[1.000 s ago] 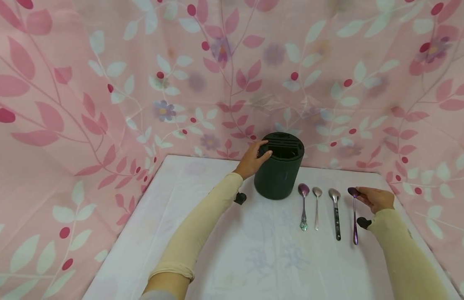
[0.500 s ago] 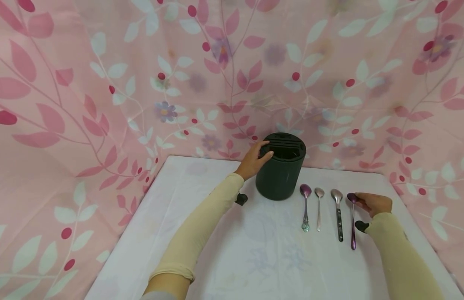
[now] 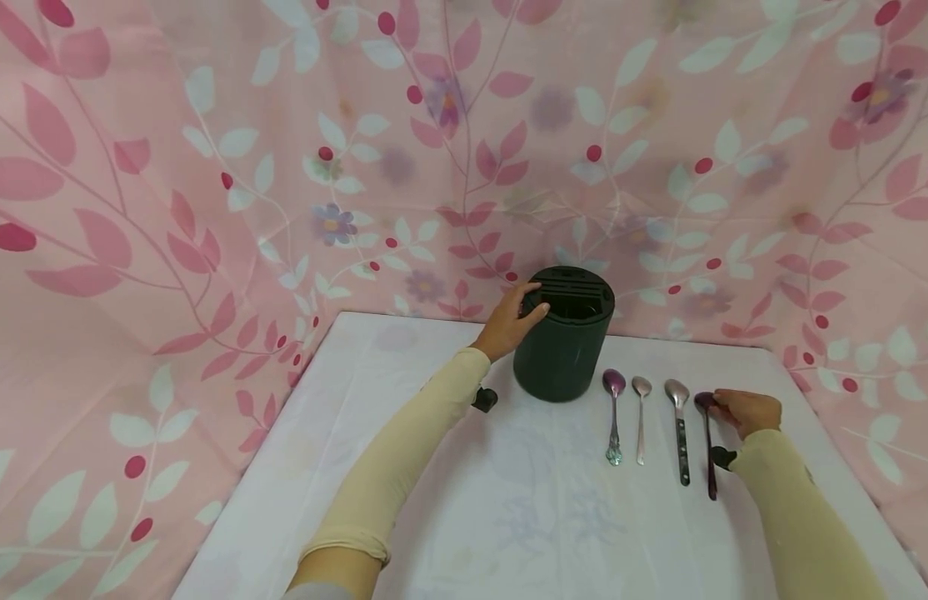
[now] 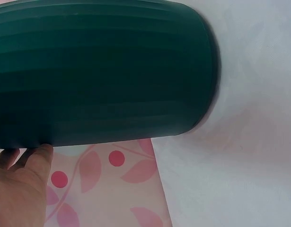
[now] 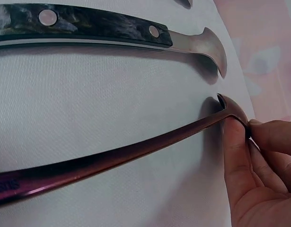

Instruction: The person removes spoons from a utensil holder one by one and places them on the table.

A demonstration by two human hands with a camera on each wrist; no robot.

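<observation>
My left hand (image 3: 503, 329) holds the left rim of a dark green utensil holder (image 3: 556, 362), thumb at the front and fingers toward the back. In the left wrist view, fingertips (image 4: 43, 152) touch the ribbed side of the holder. At the right, my right hand (image 3: 750, 411) pinches the bowl end of a purple metal spoon (image 3: 710, 458) between thumb and fingers. The right wrist view shows this spoon (image 5: 136, 149) with its bowl tipped on edge and the handle running left. Beside it lies a spoon with a black riveted handle (image 3: 682, 442).
Left of these lie a small silver spoon (image 3: 641, 387) and a purple spoon (image 3: 614, 383) with an ornate handle, roughly parallel. The white-covered table (image 3: 434, 517) backs onto a pink floral curtain (image 3: 359, 167), close behind the holder. A slot divides the holder's top.
My right hand has shifted slightly left and toward the front with the purple spoon, nearer the black-handled one. The left hand keeps its place on the holder.
</observation>
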